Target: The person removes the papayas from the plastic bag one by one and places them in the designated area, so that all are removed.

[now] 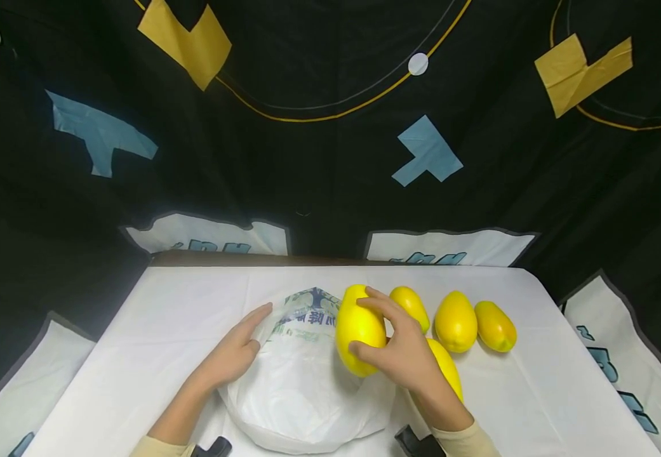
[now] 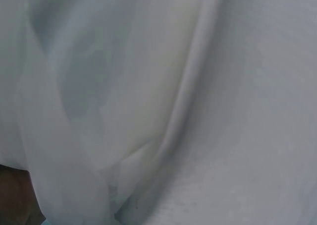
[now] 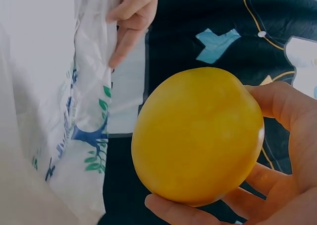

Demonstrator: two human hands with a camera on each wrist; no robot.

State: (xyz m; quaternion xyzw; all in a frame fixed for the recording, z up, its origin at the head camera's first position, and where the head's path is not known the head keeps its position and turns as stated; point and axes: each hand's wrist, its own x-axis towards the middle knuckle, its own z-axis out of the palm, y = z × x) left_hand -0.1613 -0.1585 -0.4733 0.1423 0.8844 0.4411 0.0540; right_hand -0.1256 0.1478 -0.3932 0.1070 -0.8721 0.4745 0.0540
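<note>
My right hand (image 1: 404, 349) grips a yellow oval fruit (image 1: 359, 330), thumb on the near side and fingers over the far side. It is held at the right side of a white plastic bag (image 1: 307, 393) printed in blue and green. In the right wrist view the smooth fruit (image 3: 198, 136) sits between thumb and fingers, beside the bag's printed edge (image 3: 91, 131). My left hand (image 1: 233, 355) holds the bag's upper left edge; its fingers (image 3: 131, 22) also show there. The left wrist view is filled mostly by pale bag folds (image 2: 114, 86).
More yellow fruits lie to the right on the white-covered table (image 1: 536, 393): one at the back (image 1: 410, 308), two side by side (image 1: 456, 320), and one partly behind my right forearm (image 1: 447, 368). A dark patterned curtain (image 1: 330, 171) hangs behind the table.
</note>
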